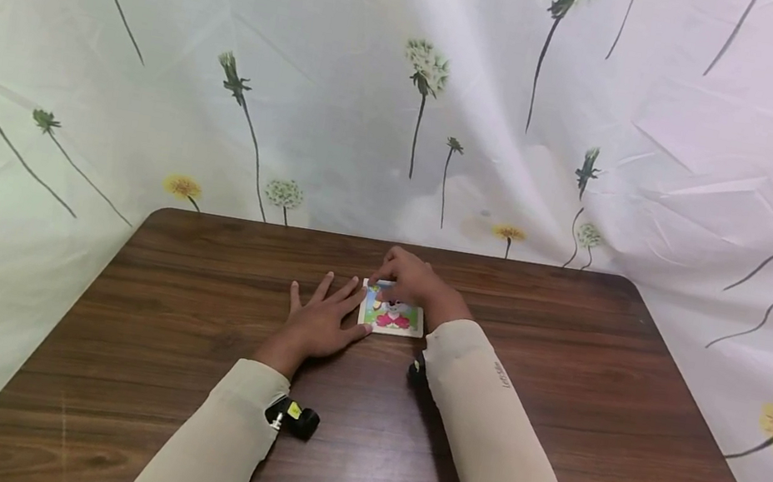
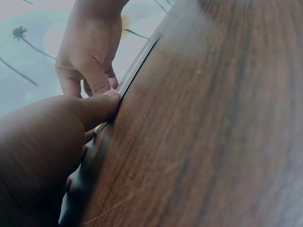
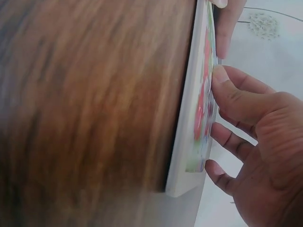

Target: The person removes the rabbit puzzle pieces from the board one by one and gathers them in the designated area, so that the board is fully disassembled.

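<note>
A small flat picture board (image 1: 391, 328) with a white border and a cartoon figure in red lies near the table's far edge. My left hand (image 1: 320, 325) rests on the wood at its left, fingers spread, the thumb touching the board's lower left corner. Bent over the board's upper part is my right hand (image 1: 414, 279), thumb and index tips close together at the upper left. In the right wrist view, the right thumb (image 3: 232, 92) touches the picture (image 3: 201, 111), while the other fingertips reach its far side. Whether anything is pinched there is hidden.
The dark wooden table (image 1: 188, 344) extends around the board on every side. Behind it hangs a pale cloth (image 1: 345, 116) printed with dandelions. A black wrist camera (image 1: 303, 422) sits at the left sleeve, another (image 1: 417, 371) at the right.
</note>
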Action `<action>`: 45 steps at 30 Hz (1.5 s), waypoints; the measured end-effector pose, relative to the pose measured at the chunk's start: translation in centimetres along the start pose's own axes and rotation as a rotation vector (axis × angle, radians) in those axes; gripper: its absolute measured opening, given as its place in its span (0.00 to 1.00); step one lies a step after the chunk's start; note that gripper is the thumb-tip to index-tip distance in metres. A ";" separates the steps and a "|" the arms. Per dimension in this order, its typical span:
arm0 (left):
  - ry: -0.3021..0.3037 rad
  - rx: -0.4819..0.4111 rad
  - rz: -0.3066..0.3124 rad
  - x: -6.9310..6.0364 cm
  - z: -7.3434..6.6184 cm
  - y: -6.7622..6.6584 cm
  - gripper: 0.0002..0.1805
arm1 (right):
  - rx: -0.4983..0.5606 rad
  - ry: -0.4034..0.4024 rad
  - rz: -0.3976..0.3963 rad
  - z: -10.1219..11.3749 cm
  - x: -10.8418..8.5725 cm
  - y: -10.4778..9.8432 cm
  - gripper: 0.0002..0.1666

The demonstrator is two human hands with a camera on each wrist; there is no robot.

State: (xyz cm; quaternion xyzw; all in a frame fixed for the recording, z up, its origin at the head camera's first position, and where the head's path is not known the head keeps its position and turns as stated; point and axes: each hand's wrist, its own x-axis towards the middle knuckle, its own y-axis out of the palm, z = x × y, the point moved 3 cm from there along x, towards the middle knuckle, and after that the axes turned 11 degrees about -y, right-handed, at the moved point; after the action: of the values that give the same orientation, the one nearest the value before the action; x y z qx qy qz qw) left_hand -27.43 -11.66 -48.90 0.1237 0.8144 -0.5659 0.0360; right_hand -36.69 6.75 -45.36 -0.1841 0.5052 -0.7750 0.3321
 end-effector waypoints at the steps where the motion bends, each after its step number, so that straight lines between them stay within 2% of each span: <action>1: 0.000 0.001 -0.001 0.0 0.0 0.0 0.42 | -0.007 0.004 0.003 0.1 0.1 0.0 0.17; 9: -0.006 -0.001 0.001 0.0 -0.1 -0.2 0.42 | -0.023 0.025 0.022 0.4 0.4 0.1 0.13; 13: -0.008 0.000 0.001 0.1 0.0 -0.1 0.42 | 0.020 0.049 0.033 0.5 0.5 0.2 0.10; 18: -0.010 0.007 -0.001 0.2 0.0 -0.1 0.42 | 0.068 0.074 0.037 0.4 0.5 0.3 0.10; 28: -0.007 0.014 0.003 0.1 0.1 -0.1 0.43 | 0.115 0.045 -0.015 0.3 0.4 0.6 0.11; 32: -0.008 0.012 0.004 0.1 0.0 -0.1 0.43 | 0.103 0.036 -0.034 0.3 0.4 0.7 0.13; 38: -0.012 0.014 0.007 0.0 0.1 0.0 0.43 | 0.130 -0.009 -0.047 0.5 0.4 0.9 0.15; 45: -0.011 0.009 0.000 0.1 0.1 0.1 0.43 | 0.103 -0.045 -0.073 0.6 0.3 0.9 0.15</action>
State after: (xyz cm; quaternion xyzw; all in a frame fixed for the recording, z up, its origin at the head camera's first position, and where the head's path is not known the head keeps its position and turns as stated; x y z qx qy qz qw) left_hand -27.52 -11.74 -49.01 0.1208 0.8115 -0.5703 0.0401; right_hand -36.19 5.91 -45.96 -0.2022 0.4501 -0.8072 0.3240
